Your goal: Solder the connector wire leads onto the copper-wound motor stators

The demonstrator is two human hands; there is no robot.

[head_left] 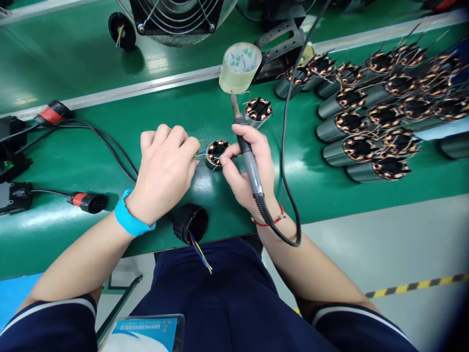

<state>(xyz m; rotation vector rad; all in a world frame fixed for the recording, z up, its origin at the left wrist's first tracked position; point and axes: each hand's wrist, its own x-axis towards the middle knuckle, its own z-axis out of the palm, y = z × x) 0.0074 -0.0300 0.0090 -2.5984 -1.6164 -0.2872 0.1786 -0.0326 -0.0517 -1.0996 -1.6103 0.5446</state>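
Note:
My right hand is closed around a soldering iron, its tip pointing up and away from me. The thumb and a fingertip of that hand also touch the rim of a motor stator with copper windings, standing on the bench. My left hand is pinched at the stator's left side, on thin coloured wires that run to it; its fingertips are partly hidden. Closer to me lies a black round housing with several coloured wires hanging over the bench edge. Behind the stator stands another stator.
Several stators stand grouped at the right. A tape roll is beyond the iron's tip, near a fan. The iron's black cable loops past my right wrist. Cabled black parts with red bands lie left on the green bench.

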